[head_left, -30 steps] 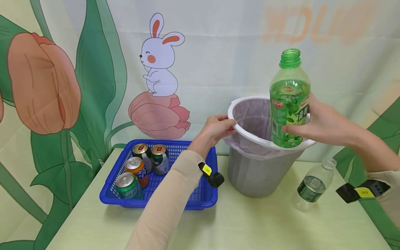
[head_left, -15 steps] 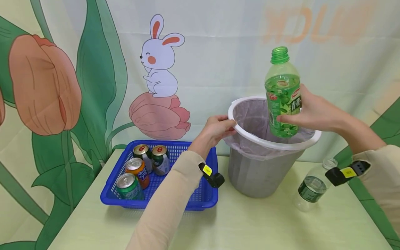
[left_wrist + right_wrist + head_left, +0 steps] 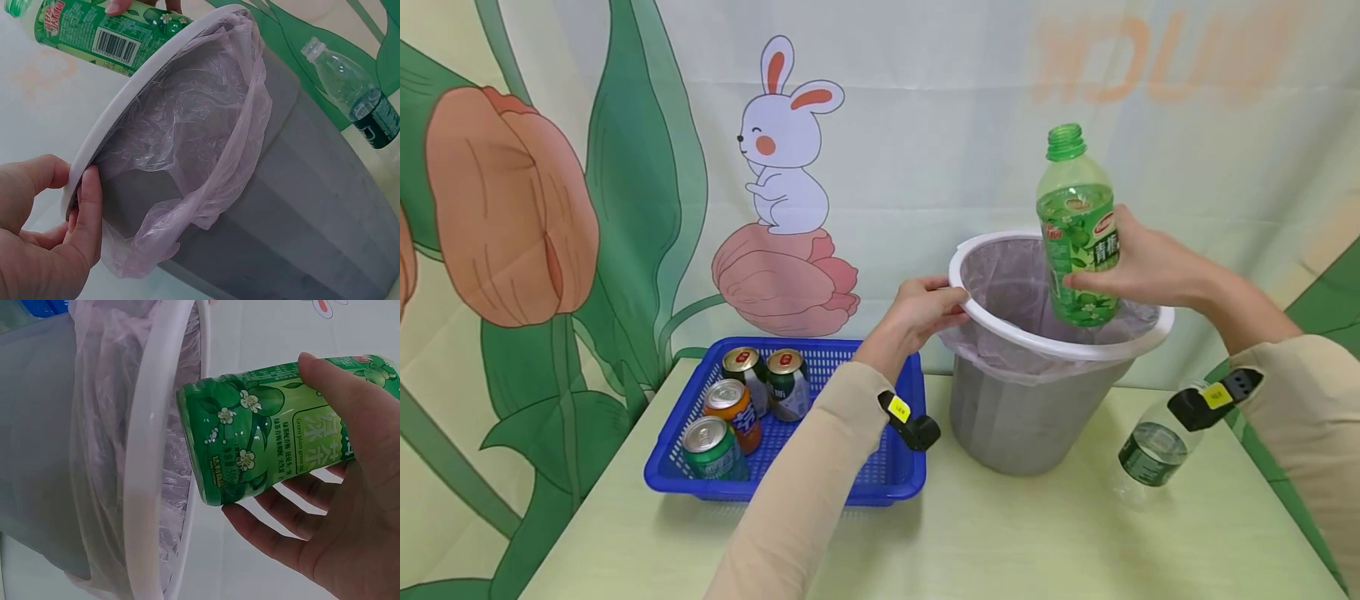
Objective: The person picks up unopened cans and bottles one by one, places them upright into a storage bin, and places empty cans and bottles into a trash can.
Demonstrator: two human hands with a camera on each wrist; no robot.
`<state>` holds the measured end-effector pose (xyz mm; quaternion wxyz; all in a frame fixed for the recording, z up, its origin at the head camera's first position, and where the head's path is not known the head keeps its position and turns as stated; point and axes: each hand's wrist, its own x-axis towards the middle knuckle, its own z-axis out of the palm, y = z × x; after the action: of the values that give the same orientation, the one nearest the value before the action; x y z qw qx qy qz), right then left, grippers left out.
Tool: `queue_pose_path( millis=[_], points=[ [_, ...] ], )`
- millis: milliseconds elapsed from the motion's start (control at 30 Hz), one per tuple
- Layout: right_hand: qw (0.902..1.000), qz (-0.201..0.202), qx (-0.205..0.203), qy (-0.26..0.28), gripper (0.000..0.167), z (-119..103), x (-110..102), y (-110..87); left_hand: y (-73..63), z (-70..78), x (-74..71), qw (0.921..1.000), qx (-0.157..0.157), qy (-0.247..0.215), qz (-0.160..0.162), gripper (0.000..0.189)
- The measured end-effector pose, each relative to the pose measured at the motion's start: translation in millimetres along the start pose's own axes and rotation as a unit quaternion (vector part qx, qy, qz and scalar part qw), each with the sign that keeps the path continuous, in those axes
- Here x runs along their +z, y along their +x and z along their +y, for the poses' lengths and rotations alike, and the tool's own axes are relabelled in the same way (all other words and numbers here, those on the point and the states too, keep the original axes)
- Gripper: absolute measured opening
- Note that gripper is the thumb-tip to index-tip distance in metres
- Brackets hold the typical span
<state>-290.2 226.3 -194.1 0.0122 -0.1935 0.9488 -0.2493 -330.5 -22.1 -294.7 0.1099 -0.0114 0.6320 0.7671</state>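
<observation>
My right hand (image 3: 1157, 260) grips a green plastic tea bottle (image 3: 1078, 242) without a cap, its neck up and tipped slightly left. The bottle's base hangs just over the mouth of a grey trash can (image 3: 1022, 417). With thumb and fingers, my left hand (image 3: 921, 312) pinches the can's white rim (image 3: 1052, 342) at its left side. A thin pinkish bag (image 3: 219, 162) lines the can and folds over the rim. In the right wrist view the bottle's label (image 3: 275, 425) faces the camera, with fingers curled around it.
Left of the can, a blue basket (image 3: 880, 492) holds several drink cans, among them an orange can (image 3: 730, 408) and a green can (image 3: 711, 450). A clear plastic bottle (image 3: 1153, 454) stands right of the can, partly behind the right wrist camera. A printed cloth hangs behind.
My right hand has carried the green bottle leftward and farther back, over the can's opening, and its base sits higher in view. My left hand keeps its hold on the rim.
</observation>
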Motion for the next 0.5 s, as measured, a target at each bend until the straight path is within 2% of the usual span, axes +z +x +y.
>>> queue_pose_path(
  millis=[500],
  points=[
    [0.9996,-0.015,0.007,-0.021,0.078,8,8,11.0,-0.5,0.5,-0.6,1.0,0.0,0.005,0.004,0.047]
  ],
)
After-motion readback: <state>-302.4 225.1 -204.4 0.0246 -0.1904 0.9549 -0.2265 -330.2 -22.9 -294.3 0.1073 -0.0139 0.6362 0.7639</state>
